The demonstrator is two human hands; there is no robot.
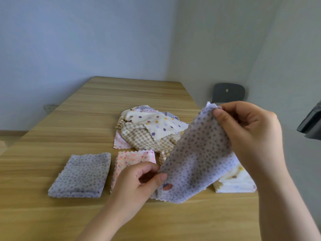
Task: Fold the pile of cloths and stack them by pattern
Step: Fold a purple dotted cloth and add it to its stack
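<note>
I hold a lilac cloth with grey dots (196,157) stretched in the air above the table. My right hand (248,136) pinches its upper corner, and my left hand (139,181) pinches its lower left edge near a small strawberry print. A folded stack of the same lilac dotted pattern (81,174) lies at the left. Beside it sits a folded pink speckled stack (132,158), partly behind my left hand. A folded cream stack with coloured dots (234,183) shows at the right, partly hidden by the held cloth. The unfolded pile (147,131) lies behind.
The wooden table (52,136) runs back to a pale wall. A dark chair back (228,92) stands past the table's right edge, and a dark object (311,124) pokes in at the far right. A wall socket (49,107) sits low at left.
</note>
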